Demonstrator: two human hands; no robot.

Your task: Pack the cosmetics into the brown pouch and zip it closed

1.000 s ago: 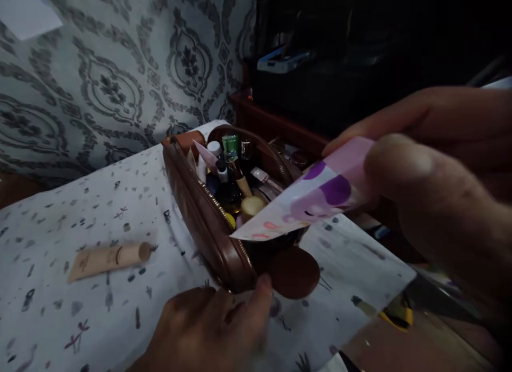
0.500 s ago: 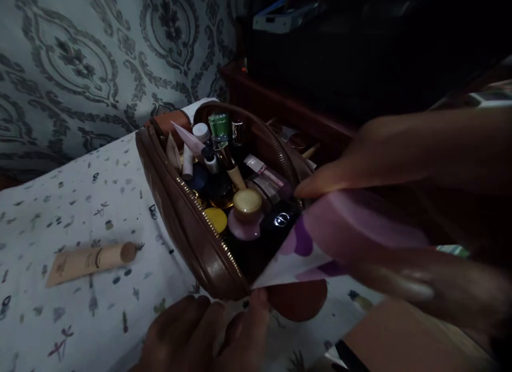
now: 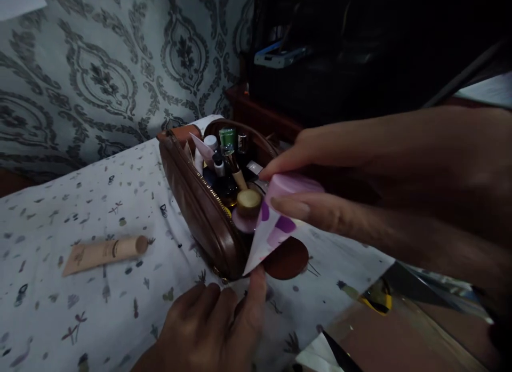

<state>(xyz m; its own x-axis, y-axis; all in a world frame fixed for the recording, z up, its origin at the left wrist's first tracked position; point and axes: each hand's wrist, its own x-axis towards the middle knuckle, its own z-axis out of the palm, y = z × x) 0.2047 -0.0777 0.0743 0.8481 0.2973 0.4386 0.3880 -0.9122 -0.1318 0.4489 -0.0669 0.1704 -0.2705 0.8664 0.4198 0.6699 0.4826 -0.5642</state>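
A brown leather makeup bag (image 3: 198, 201) lies unzipped on the patterned cloth, crowded with cosmetics. Inside show a gold-lidded jar (image 3: 248, 202), a green-capped bottle (image 3: 227, 137) and a white cap (image 3: 210, 143). My right hand (image 3: 320, 185) is closed around a pink and white squeeze tube (image 3: 276, 223) with purple spots. The tube is tilted over the near end of the bag, its flat white end pointing down toward the rim. At that end my left hand (image 3: 212, 321) has curled fingers, its thumb pressed against the bag beside a round brown tab (image 3: 287, 259).
A beige tube (image 3: 106, 253) lies on the white printed cloth (image 3: 132, 223) left of the bag. Behind are a patterned wall and a dark red furniture edge (image 3: 260, 108). A blue-grey object (image 3: 280, 56) rests at the back; a brown box-like surface fills the lower right.
My right hand has moved left with the pink and white tube, which now stands more upright over the bag's near end. My left hand stays at the bag; the view has shifted slightly.
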